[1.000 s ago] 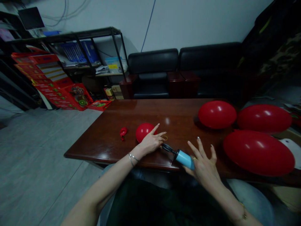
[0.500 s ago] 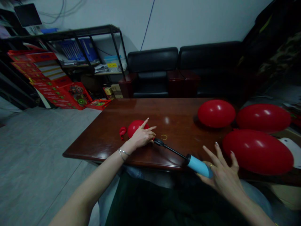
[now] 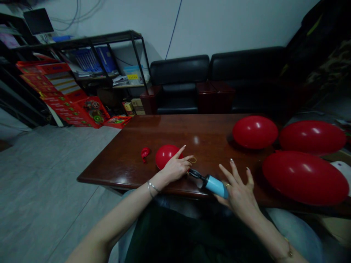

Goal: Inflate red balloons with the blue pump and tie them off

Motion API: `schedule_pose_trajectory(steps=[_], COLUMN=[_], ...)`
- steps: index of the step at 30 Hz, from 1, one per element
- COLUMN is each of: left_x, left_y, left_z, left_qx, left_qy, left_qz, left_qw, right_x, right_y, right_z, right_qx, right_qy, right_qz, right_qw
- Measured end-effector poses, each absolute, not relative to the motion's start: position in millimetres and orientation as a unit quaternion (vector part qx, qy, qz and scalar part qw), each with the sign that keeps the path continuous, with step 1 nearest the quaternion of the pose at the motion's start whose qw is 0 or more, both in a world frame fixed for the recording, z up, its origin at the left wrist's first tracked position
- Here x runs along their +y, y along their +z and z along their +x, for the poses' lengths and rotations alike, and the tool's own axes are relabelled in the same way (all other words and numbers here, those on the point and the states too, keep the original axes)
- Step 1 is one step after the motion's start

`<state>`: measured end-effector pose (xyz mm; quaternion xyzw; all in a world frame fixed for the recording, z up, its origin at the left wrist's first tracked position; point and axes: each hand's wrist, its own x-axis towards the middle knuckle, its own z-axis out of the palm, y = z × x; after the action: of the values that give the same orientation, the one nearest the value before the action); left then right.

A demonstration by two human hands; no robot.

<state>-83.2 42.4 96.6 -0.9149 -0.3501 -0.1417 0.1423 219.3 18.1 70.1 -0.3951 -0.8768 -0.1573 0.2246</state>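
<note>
My left hand (image 3: 177, 164) pinches the neck of a partly filled red balloon (image 3: 165, 156) where it meets the pump's black nozzle end, other fingers stretched out. The exact grip is hidden under the hand. My right hand (image 3: 240, 188) grips the blue barrel of a hand balloon pump (image 3: 215, 185) between thumb and index finger, its remaining fingers spread. The barrel sits close to the black end, with hardly any rod showing. A limp red balloon (image 3: 145, 153) lies left of the filling one. Just beyond my left fingers is a thin yellowish ring (image 3: 193, 160).
Three large inflated red balloons (image 3: 304, 178) crowd the right side of the brown table (image 3: 175, 128). Behind the table stand black sofas (image 3: 179, 75). At the left are a shelf rack (image 3: 109, 36) and stacked red boxes (image 3: 63, 95).
My right hand has pushed the blue barrel left toward my left hand, covering the rod. The held balloon and my left hand have shifted slightly right and nearer.
</note>
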Motion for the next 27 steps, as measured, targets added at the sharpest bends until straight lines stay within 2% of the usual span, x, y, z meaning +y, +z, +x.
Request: schedule_pose_trajectory(steps=[8,15,27], left_x=[44.2,47.3,43.3], left_y=[111.1,122.7,115.4], left_z=[-103.2,-121.9,-76.9], left_qx=[-0.358,-0.381,-0.35], left_qy=[-0.127,-0.142,-0.137], left_qz=[-0.916,-0.901,-0.917], left_qw=[0.126,0.151,0.135], right_x=[13.8,11.5,20.3], right_y=[59.6,72.0,89.6], right_z=[254.3,297.4,224.6], right_qx=[-0.867,-0.869,-0.877], right_qy=[-0.118,-0.141,-0.176], right_qz=[-0.411,-0.42,-0.384], right_qw=[0.254,0.222,0.228])
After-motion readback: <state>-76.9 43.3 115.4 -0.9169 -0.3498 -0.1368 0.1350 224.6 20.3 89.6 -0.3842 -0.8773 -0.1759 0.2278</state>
